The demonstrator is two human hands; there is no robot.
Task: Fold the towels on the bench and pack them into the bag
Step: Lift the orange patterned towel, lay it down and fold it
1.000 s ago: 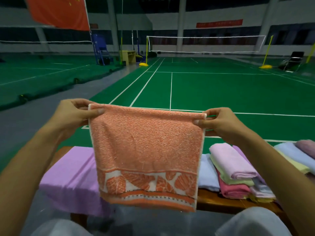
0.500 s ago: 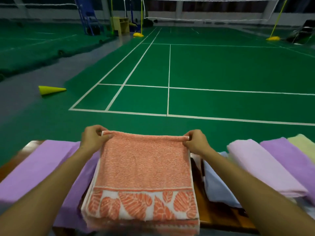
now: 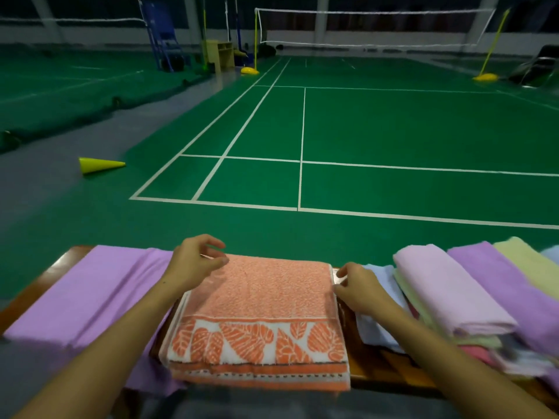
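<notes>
The orange towel [image 3: 260, 300] with a leaf-pattern border lies folded flat across the wooden bench [image 3: 390, 370], its patterned end hanging toward me. Over the towel's far left corner is my left hand [image 3: 193, 264], fingers loosely spread and lifted, the thumb just touching the cloth. My right hand [image 3: 357, 288] sits at the towel's far right edge with fingers loosely curled beside it, holding nothing that I can see. A purple towel [image 3: 90, 291] is spread over the bench on the left. No bag is in view.
To the right lies a pile of folded towels: pale pink [image 3: 447, 291], purple [image 3: 508, 288], yellow-green [image 3: 529, 264] and light blue [image 3: 378, 322]. Beyond the bench is a green badminton court with a fallen yellow cone [image 3: 99, 165] and a net [image 3: 375, 28].
The orange towel, held up by its top corners a second ago, has been lowered onto the bench. Both hands have let go of its far corners.
</notes>
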